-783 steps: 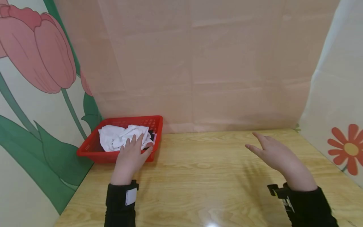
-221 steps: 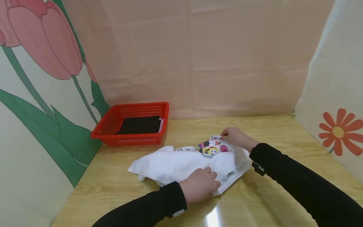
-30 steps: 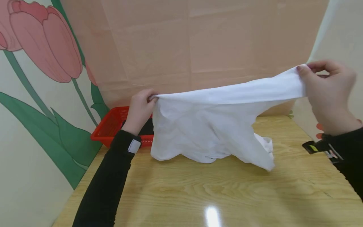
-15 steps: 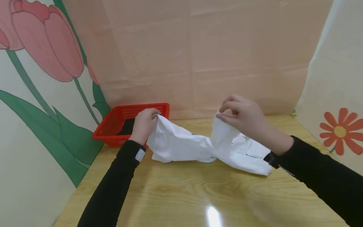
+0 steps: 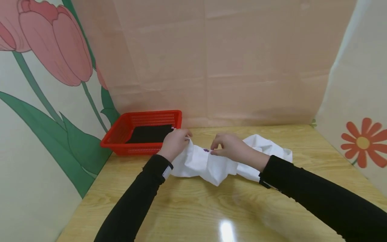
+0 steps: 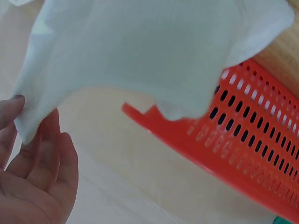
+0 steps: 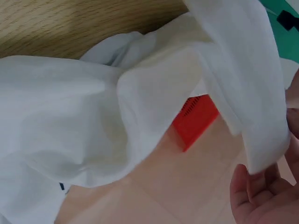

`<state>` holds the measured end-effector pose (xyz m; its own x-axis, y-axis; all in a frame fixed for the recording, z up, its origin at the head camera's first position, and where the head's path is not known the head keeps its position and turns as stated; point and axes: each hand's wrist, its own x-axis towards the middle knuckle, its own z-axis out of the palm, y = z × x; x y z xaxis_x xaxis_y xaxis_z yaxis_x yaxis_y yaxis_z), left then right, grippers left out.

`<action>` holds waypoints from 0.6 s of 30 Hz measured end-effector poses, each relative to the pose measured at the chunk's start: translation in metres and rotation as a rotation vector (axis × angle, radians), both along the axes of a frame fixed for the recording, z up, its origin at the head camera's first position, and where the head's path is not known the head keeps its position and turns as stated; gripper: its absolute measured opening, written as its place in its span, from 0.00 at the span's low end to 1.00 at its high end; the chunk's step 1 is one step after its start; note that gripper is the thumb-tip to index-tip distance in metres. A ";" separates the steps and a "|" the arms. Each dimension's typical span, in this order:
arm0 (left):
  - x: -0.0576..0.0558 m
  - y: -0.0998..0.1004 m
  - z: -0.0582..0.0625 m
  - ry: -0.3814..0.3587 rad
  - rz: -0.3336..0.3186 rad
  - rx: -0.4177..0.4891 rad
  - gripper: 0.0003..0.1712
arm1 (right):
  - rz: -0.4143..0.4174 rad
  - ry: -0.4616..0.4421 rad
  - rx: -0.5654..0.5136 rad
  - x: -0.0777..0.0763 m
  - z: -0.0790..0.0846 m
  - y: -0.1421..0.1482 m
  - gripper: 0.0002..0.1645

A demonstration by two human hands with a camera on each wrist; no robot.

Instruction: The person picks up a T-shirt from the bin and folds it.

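Note:
A white T-shirt (image 5: 199, 161) with a small dark print showing lies bunched across the wooden table, its near-left part lifted off the surface. My left hand (image 5: 175, 143) pinches a top edge of it between thumb and fingers, just in front of the basket. In the left wrist view the pinched corner of the T-shirt (image 6: 126, 51) hangs from that hand (image 6: 42, 172). To the right, my right hand (image 5: 229, 146) pinches another edge with its fingertips. The right wrist view has this hand (image 7: 264, 196) at the folded edge of the T-shirt (image 7: 261, 93). The rest of the shirt trails off behind my right wrist.
A red plastic basket (image 5: 113, 139) with perforated sides stands at the back left of the table (image 5: 181, 208). Folded black cloth (image 5: 151, 133) lies in it. A peach backdrop (image 5: 242, 67) closes the rear, with flower-patterned panels on both sides.
Stretched wide a second ago, the T-shirt has been lowered and gathered. My right hand has swung far left and down toward the left hand; my left hand has moved down and slightly right.

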<state>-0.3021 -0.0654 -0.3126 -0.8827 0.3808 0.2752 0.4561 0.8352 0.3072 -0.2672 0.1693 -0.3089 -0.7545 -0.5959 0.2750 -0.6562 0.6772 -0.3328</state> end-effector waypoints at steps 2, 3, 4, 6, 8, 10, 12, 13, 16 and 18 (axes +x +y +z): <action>0.001 0.001 -0.004 -0.007 -0.011 -0.023 0.11 | 0.017 -0.014 0.039 -0.005 -0.009 0.004 0.05; 0.002 0.001 -0.006 -0.006 -0.020 -0.031 0.10 | 0.024 -0.025 0.057 -0.007 -0.013 0.006 0.06; 0.003 0.001 -0.008 -0.006 -0.030 -0.042 0.10 | 0.028 -0.036 0.068 -0.008 -0.016 0.009 0.08; 0.006 -0.001 -0.013 -0.021 -0.045 -0.054 0.10 | 0.014 -0.057 0.079 -0.010 -0.021 0.018 0.10; 0.011 -0.003 -0.018 -0.054 -0.055 -0.056 0.12 | -0.020 -0.074 0.069 -0.010 -0.021 0.030 0.11; 0.016 -0.006 -0.021 -0.085 -0.058 -0.060 0.14 | -0.071 -0.075 0.049 -0.013 -0.018 0.047 0.12; 0.022 -0.008 -0.022 -0.117 -0.059 -0.052 0.19 | -0.120 -0.066 0.003 -0.020 -0.013 0.069 0.12; 0.025 -0.008 -0.022 -0.113 -0.064 -0.057 0.20 | -0.152 -0.057 -0.021 -0.026 -0.011 0.081 0.12; 0.034 -0.002 -0.018 -0.036 -0.103 -0.116 0.22 | -0.281 -0.053 -0.076 -0.042 -0.004 0.120 0.14; 0.040 0.006 -0.017 0.075 -0.159 -0.188 0.21 | -0.368 -0.084 -0.083 -0.052 -0.004 0.146 0.17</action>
<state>-0.2625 -0.0595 -0.3293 -0.7874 0.5640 0.2489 0.6019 0.7905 0.1130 -0.3188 0.3156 -0.3126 -0.9358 -0.2591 0.2392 -0.3422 0.8309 -0.4387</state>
